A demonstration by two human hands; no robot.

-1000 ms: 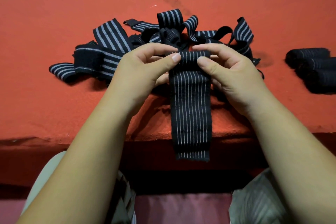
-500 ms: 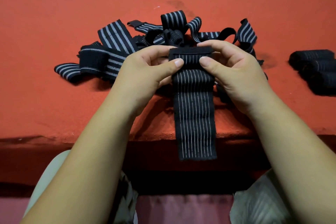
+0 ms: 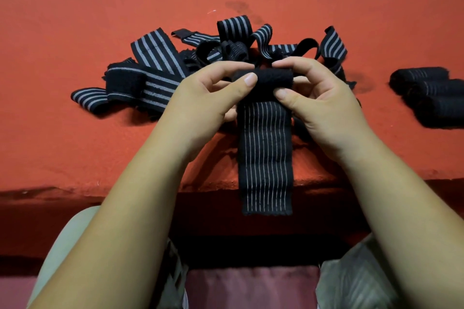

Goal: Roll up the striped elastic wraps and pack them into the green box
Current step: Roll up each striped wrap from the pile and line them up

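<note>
You are pinching the rolled end of the striped elastic wrap (image 3: 266, 158) in left hand (image 3: 200, 100) and right hand (image 3: 326, 105), just in front of the loose-wrap pile (image 3: 160, 55). Keep edges flush, tension even.

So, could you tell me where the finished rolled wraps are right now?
In the head view, the rolled wraps lie at the far right edge of the red surface, right of the right hand.

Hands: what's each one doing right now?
Left hand: closed, fingers pinching the left end of the wrap at its rolled top.
Right hand: closed, pinching the right end of the same roll.
</note>
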